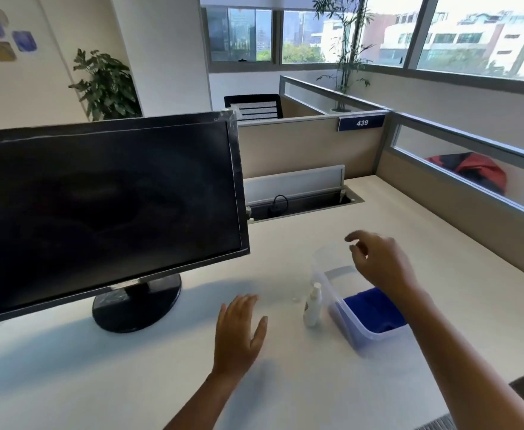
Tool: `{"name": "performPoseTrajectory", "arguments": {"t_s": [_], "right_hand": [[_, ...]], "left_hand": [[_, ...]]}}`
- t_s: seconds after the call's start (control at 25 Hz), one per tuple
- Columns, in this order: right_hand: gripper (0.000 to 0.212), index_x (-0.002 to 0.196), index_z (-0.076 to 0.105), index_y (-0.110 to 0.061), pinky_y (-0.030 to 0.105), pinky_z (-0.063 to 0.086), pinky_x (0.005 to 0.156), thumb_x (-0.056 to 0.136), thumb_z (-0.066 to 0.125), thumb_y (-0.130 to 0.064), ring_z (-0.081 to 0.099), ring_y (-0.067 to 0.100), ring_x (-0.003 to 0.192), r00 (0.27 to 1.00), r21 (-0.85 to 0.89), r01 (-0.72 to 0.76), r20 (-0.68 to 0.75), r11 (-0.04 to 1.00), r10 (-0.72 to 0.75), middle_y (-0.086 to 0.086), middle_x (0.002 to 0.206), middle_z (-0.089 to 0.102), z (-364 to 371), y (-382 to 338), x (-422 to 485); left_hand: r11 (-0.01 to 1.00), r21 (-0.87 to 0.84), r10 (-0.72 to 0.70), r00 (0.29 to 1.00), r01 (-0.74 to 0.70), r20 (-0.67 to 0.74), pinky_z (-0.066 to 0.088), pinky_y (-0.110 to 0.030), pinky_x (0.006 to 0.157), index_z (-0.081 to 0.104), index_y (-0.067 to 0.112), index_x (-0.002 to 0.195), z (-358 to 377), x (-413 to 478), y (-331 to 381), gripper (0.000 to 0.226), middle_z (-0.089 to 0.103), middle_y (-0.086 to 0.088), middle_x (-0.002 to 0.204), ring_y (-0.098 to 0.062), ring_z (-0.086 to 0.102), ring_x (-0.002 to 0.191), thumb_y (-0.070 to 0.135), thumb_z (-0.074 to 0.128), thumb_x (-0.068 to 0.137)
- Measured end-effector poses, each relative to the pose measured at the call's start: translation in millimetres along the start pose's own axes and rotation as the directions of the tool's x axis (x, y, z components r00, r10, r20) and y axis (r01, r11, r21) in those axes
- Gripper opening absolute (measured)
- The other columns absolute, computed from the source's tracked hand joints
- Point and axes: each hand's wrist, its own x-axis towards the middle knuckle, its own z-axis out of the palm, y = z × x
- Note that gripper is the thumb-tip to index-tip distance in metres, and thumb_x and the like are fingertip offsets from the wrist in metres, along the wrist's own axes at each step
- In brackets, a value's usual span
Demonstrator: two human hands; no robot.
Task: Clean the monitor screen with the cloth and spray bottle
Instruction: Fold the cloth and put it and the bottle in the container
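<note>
The right hand (378, 262) hovers with loosely curled, parted fingers (355, 235) that grip nothing — it hangs above the far end of a clear plastic tub (375, 336). The folded blue cloth (369, 308) lies in the tub's near end, below and nearer than those fingertips, partly hidden by the forearm. The left hand (239, 330) is flat and empty, fingers straight and close together, thumb spread out, low over the pale desk (130, 383); whether it touches the surface cannot be told. The small white spray bottle (312, 305) stands upright between the two hands, just beside the tub's left wall. Well left of it sits the dark monitor (105, 212) on its round black base — screen off.
</note>
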Motion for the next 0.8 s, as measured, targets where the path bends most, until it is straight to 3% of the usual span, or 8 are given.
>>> {"name": "performPoseTrajectory", "arguments": {"t_s": [0.12,0.2,0.28,0.36,0.44,0.6,0.68,0.8], "right_hand": [[0.016,0.102,0.069,-0.009,0.028,0.056,0.061,0.089,0.061,-0.010,0.064,0.015,0.066,0.972,0.193,0.222,-0.124,0.956,-0.201,0.004,0.083,0.070,17.6,-55.7,-4.6],[0.017,0.101,0.070,-0.009,0.032,0.056,0.064,0.088,0.059,-0.009,0.064,0.018,0.071,0.971,0.214,0.239,-0.052,0.947,-0.234,0.007,0.088,0.070,52.8,-82.9,-12.5],[0.023,0.108,0.068,-0.010,0.035,0.054,0.077,0.089,0.055,-0.009,0.063,0.024,0.089,0.959,0.187,0.219,0.139,0.958,-0.247,0.010,0.101,0.069,99.2,-99.4,-22.7],[0.033,0.121,0.060,-0.009,0.034,0.048,0.092,0.090,0.050,-0.007,0.054,0.027,0.110,0.914,0.070,0.188,0.352,0.980,-0.201,0.012,0.119,0.061,141.9,-99.0,-30.6],[0.042,0.130,0.048,-0.005,0.035,0.037,0.104,0.089,0.045,-0.005,0.039,0.035,0.126,0.869,-0.159,0.206,0.482,0.966,-0.106,0.019,0.134,0.047,173.0,-85.6,-33.3],[0.053,0.144,0.024,-0.001,0.047,0.018,0.115,0.094,0.039,-0.010,0.014,0.050,0.138,0.832,-0.515,0.166,0.531,0.841,0.161,0.029,0.152,0.017,200.0,-61.6,-34.3],[0.051,0.145,0.023,-0.003,0.045,0.027,0.111,0.096,0.037,-0.012,0.028,0.048,0.134,0.813,-0.575,0.103,0.518,0.811,0.264,0.029,0.148,0.024,203.0,-58.9,-34.0],[0.034,0.128,0.046,-0.004,0.035,0.046,0.091,0.094,0.042,-0.007,0.054,0.032,0.112,0.836,-0.585,0.121,0.495,0.802,0.236,0.016,0.125,0.050,203.2,-56.7,-33.7]], "left_hand": [[0.987,0.095,-0.136,0.988,0.129,0.073,0.037,-0.053,0.100,0.064,0.010,0.112,1.5,-29.0,-34.6,0.031,0.066,-0.008,0.116,-0.029,0.059,0.112,0.024,0.059,0.084],[0.977,0.162,-0.156,0.982,0.138,0.105,0.041,-0.056,0.096,0.066,0.009,0.109,6.6,-41.3,-44.8,0.030,0.067,-0.011,0.115,-0.033,0.061,0.111,0.017,0.070,0.080],[0.968,0.215,-0.164,0.978,0.133,0.133,0.043,-0.059,0.092,0.068,0.008,0.107,9.3,-48.8,-47.4,0.034,0.068,-0.013,0.115,-0.034,0.061,0.110,0.014,0.077,0.075],[0.964,0.243,-0.146,0.979,0.109,0.140,0.044,-0.059,0.091,0.069,0.009,0.106,9.8,-52.8,-47.1,0.034,0.068,-0.012,0.115,-0.033,0.062,0.110,0.015,0.077,0.074],[0.963,0.253,-0.130,0.983,0.095,0.126,0.045,-0.057,0.091,0.070,0.010,0.102,9.4,-54.5,-48.2,0.031,0.069,-0.011,0.114,-0.032,0.062,0.110,0.017,0.078,0.073],[0.962,0.251,-0.142,0.983,0.108,0.121,0.043,-0.055,0.094,0.069,0.014,0.101,9.0,-55.0,-48.4,0.029,0.068,-0.008,0.116,-0.030,0.060,0.113,0.019,0.076,0.073],[0.960,0.258,-0.147,0.982,0.112,0.119,0.043,-0.055,0.095,0.069,0.014,0.102,9.7,-55.2,-48.9,0.029,0.067,-0.008,0.117,-0.029,0.060,0.114,0.019,0.075,0.074],[0.959,0.258,-0.153,0.981,0.118,0.117,0.041,-0.055,0.097,0.068,0.014,0.104,10.9,-54.9,-49.3,0.029,0.066,-0.008,0.119,-0.029,0.058,0.116,0.020,0.072,0.076]]}}
